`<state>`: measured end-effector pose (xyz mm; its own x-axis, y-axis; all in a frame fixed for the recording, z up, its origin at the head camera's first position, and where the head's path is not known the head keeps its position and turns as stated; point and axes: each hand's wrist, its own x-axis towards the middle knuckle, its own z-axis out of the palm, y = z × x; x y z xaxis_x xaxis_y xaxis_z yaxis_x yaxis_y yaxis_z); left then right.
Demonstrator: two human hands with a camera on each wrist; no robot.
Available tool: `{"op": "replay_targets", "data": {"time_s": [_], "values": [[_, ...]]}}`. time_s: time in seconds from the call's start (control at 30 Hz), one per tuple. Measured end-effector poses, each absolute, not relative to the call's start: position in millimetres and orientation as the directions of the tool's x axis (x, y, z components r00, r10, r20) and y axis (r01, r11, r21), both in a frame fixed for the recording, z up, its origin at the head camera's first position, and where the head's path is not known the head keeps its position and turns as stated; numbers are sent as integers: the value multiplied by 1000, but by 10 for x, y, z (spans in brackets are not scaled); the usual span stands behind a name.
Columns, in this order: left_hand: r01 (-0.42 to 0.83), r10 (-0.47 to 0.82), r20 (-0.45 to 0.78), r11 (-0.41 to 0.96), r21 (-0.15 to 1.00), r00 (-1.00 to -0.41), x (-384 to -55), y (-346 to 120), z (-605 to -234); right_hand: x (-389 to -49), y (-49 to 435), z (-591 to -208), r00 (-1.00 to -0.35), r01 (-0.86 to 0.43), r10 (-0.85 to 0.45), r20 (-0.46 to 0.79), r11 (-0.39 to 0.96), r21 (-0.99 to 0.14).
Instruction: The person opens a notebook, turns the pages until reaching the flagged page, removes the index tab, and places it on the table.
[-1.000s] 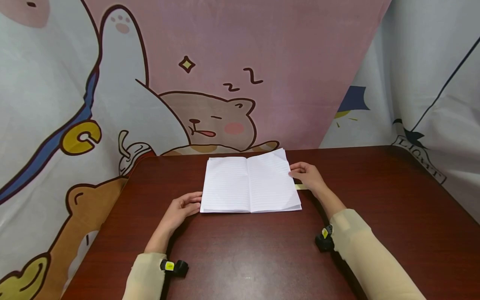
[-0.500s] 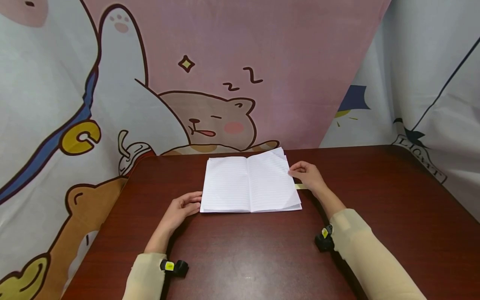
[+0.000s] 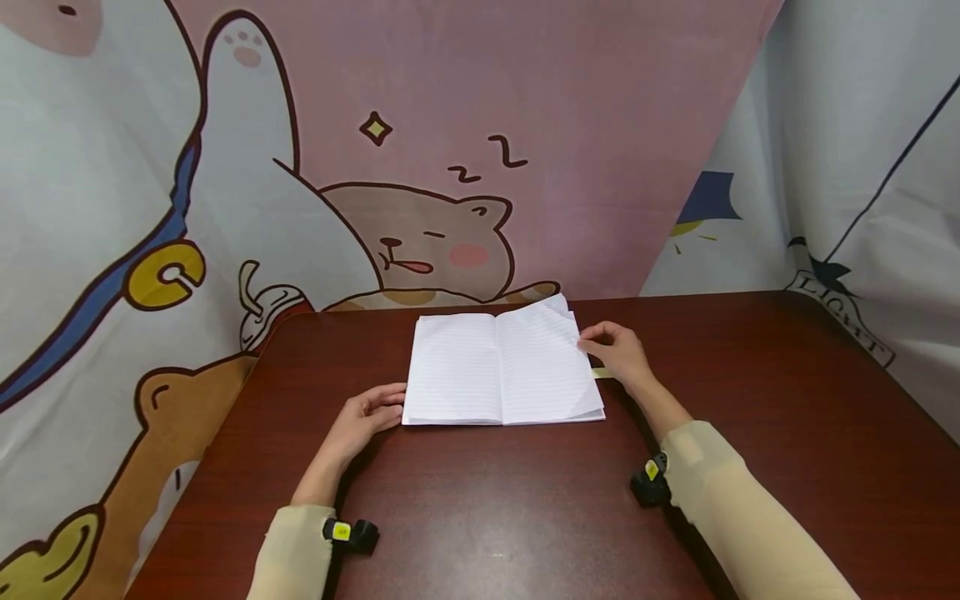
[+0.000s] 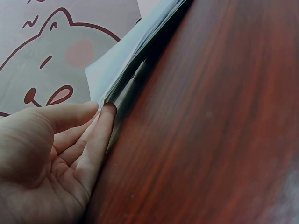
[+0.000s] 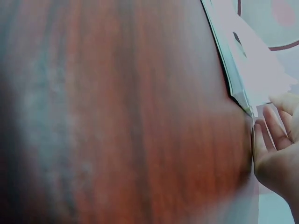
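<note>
An open notebook (image 3: pixel 457 367) with lined white pages lies toward the back of the table. My left hand (image 3: pixel 358 423) holds its left edge; the left wrist view has the thumb (image 4: pixel 77 114) on top and fingers tucked beneath. On the other side my right hand (image 3: pixel 621 354) pinches the edge of a right-hand page (image 3: pixel 542 354), whose far corner stands a little raised. Thumb and fingers of that hand (image 5: pixel 280 144) meet at the paper in the right wrist view. A pale yellow strip (image 3: pixel 602 373) sticks out from under the notebook, below the right hand.
The dark red-brown wooden table (image 3: pixel 487 508) stretches in front of and beside the notebook. Behind it hangs a cloth (image 3: pixel 600 150) printed with cartoon animals. Black wrist cameras sit at the left sleeve (image 3: pixel 296 542) and the right sleeve (image 3: pixel 735 492).
</note>
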<state>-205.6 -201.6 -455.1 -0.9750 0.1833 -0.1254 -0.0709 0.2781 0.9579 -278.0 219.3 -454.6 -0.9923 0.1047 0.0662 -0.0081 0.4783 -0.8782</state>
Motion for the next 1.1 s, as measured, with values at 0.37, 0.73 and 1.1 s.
{"op": "replay_targets", "data": {"time_s": [0.37, 0.73, 1.1], "values": [[-76, 184, -132, 284, 956, -974, -2069, -2002, -4551, -2746, 2153, -4474, -975, -89, 109, 196, 614, -784], [-76, 185, -132, 279, 957, -974, -2056, -2007, -4542, -2753, 2120, -4478, -972, -224, -38, 231, 441, -869], [-75, 182, -131, 284, 956, -975, -2051, -2012, -4545, -2724, 2021, -4463, -957, -254, -228, 178, 365, -896]]}}
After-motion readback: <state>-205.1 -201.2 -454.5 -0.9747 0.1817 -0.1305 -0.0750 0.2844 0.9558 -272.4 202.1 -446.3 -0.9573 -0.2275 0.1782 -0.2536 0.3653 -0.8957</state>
